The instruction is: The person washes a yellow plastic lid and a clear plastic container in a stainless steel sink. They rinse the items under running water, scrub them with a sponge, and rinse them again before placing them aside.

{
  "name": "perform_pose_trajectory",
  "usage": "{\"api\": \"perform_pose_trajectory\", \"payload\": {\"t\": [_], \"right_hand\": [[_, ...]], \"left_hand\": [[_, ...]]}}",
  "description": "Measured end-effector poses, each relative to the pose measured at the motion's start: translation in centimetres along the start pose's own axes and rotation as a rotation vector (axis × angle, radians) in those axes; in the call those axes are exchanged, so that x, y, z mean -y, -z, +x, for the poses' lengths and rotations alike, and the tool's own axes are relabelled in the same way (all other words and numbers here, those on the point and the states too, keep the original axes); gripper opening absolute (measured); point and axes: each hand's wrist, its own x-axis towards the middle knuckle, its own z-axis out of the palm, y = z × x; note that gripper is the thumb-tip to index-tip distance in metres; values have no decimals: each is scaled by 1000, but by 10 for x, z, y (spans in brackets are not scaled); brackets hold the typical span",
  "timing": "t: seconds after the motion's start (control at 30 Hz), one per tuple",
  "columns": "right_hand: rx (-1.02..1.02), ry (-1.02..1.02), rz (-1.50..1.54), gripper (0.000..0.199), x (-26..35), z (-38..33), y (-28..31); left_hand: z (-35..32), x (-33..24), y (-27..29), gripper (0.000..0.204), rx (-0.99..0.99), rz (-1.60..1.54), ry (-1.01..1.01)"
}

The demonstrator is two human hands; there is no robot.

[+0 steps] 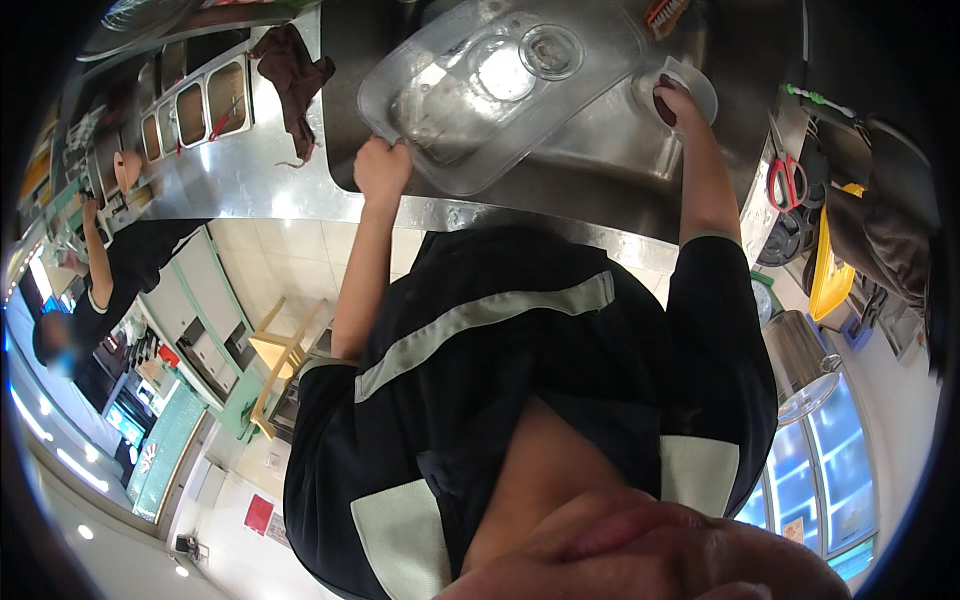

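A large see-through plastic tub (470, 165) lies slanted across the metal sink (590, 190). My left hand (383, 172) is closed on the tub's near left corner. A small whitish bowl-like container (705, 92) sits in the right part of the sink. My right hand (677, 100) reaches into it with bent fingers, against something dark brown (663, 106) whose kind I cannot make out. Inside the tub's outline shows the round sink drain (551, 52).
A brown cloth (292, 85) lies on the counter left of the sink, beside several metal food pans (226, 97). An orange-brown brush (664, 17) rests at the sink's far edge. Red-handled scissors (786, 183) hang at right. Another person (110, 270) works at far left.
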Motion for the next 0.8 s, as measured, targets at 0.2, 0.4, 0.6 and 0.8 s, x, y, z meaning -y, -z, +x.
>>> {"api": "perform_pose_trajectory", "payload": {"t": [0.2,0.4,0.6,0.8], "right_hand": [[-76,62,-438,44,18,-14,-7],[-162,90,-493,49,19,-24,-11],[-189,267,-384,44,-3,0,-9],[-109,301,-249,33,68,-120,18]], "left_hand": [[-28,-49,77,68,-234,197,-252],[-57,-100,110,66,-119,451,-257],[-63,-131,89,65,-253,671,-615],[-70,-155,80,67,-178,419,-703]]}}
